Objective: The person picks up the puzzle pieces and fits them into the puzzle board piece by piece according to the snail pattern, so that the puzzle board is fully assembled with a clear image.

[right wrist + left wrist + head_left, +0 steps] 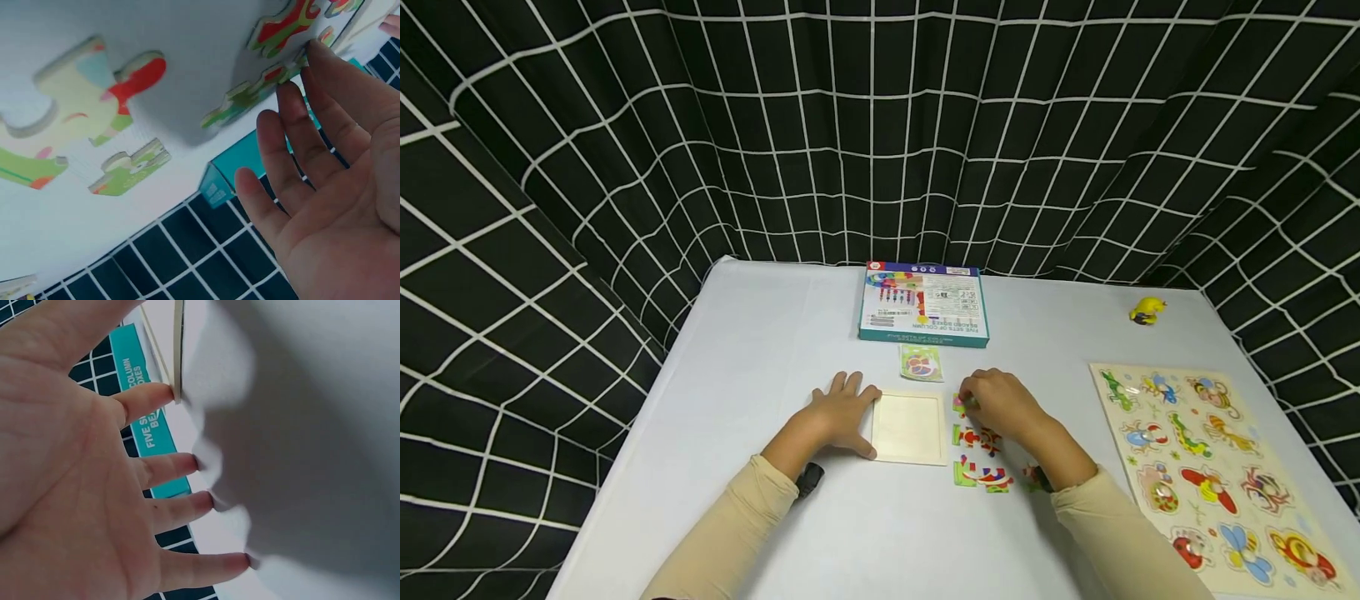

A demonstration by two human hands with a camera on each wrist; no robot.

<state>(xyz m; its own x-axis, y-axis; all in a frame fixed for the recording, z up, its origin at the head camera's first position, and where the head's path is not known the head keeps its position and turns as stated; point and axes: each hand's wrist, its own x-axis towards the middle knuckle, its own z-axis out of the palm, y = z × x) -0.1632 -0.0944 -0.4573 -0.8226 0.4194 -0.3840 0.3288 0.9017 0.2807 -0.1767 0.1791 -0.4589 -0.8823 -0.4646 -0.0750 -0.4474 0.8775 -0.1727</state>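
Observation:
My left hand (835, 414) is spread at the left side of a shallow square wooden puzzle tray (910, 429), thumb and index finger at its edge. In the left wrist view the fingers of the left hand (100, 469) are straight, their tips on the white surface. Right of the tray, my right hand (1003, 406) pinches a green and red puzzle piece (244, 100) between thumb and fingers, low over the table. More puzzle pieces (988, 475) lie in rows beneath and in front of that hand; its wrist partly hides some.
Behind the tray lies a small picture card (921, 364), then a flat box (925, 304). A large insect puzzle board (1206, 475) covers the right side. A yellow toy figure (1146, 311) stands at the back right. Black gridded cloth (850, 125) hangs around the white table (760, 333).

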